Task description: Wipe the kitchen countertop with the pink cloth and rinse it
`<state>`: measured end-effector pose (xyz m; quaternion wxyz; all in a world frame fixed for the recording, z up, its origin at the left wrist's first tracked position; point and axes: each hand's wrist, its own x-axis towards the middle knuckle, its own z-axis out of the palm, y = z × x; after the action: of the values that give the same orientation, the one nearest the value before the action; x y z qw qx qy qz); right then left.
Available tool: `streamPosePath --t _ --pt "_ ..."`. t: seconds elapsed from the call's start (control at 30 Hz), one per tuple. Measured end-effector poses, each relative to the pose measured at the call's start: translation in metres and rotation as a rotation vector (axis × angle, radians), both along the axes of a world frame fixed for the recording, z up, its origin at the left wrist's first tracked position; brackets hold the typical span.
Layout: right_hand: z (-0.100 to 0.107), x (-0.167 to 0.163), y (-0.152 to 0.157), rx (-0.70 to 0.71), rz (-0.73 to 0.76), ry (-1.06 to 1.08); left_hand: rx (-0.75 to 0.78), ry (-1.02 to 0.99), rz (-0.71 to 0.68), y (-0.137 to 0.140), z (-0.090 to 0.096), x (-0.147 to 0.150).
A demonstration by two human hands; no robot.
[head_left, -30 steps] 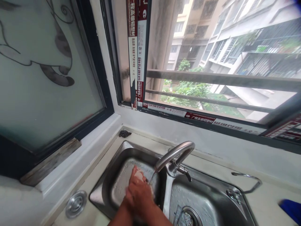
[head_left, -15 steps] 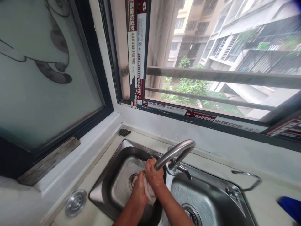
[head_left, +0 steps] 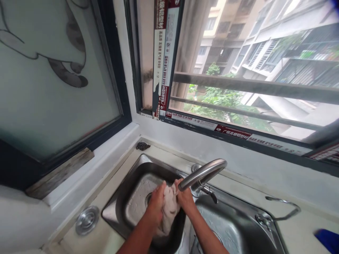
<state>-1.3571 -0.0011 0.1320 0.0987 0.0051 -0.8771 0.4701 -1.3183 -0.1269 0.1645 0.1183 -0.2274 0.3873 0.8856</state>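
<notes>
Between my two hands is a wet, pale cloth [head_left: 169, 208], bunched at the top and hanging down over the left basin of the steel sink [head_left: 111, 212]. My left hand [head_left: 157, 203] grips its left side. On the other side my right hand [head_left: 184, 194] is closed around the cloth's upper right edge, partly hidden behind the spout. The curved steel faucet [head_left: 203, 171] reaches over the hands, its outlet close to the right hand. Whether water is running cannot be made out.
A steel drain strainer [head_left: 87, 220] lies on the counter at the left. A dark scouring pad [head_left: 143, 145] sits in the back corner. Right of the sink are a bent metal rod [head_left: 288, 208] and a blue object [head_left: 327, 240]. The window frame [head_left: 235, 134] stands behind.
My hands have moved apart, and more of the cloth shows between them, hanging lower. The right hand has shifted right. The whole view has shifted slightly.
</notes>
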Motion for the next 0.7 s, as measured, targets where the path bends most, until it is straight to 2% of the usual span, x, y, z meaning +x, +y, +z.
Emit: streamPosePath --t 0.1,0.23,0.3,0.4,0.53,0.6,0.7 --pt "0.012 0.010 0.014 -0.107 0.105 -0.054 -0.187 0.158 -0.010 -0.015 0.006 -0.006" --pt "0.026 0.032 0.016 -0.302 0.574 -0.359 -0.613 0.415 -0.164 -0.026 0.002 -0.012" --pt "0.031 0.033 0.018 -0.283 0.659 -0.436 -0.756 0.483 -0.155 -0.030 0.000 -0.014" --pt "0.037 0.026 0.026 -0.232 0.466 -0.342 -0.875 0.497 -0.144 -0.038 -0.001 -0.015" --pt "0.048 0.015 0.023 -0.235 0.236 -0.149 -0.967 0.489 -0.247 -0.045 0.001 -0.005" --pt "0.052 0.014 0.015 -0.239 0.189 -0.053 -0.975 0.440 -0.245 -0.045 0.000 0.002" --pt "0.055 0.017 0.006 -0.244 0.195 -0.026 -0.939 0.323 -0.140 -0.044 -0.001 0.004"
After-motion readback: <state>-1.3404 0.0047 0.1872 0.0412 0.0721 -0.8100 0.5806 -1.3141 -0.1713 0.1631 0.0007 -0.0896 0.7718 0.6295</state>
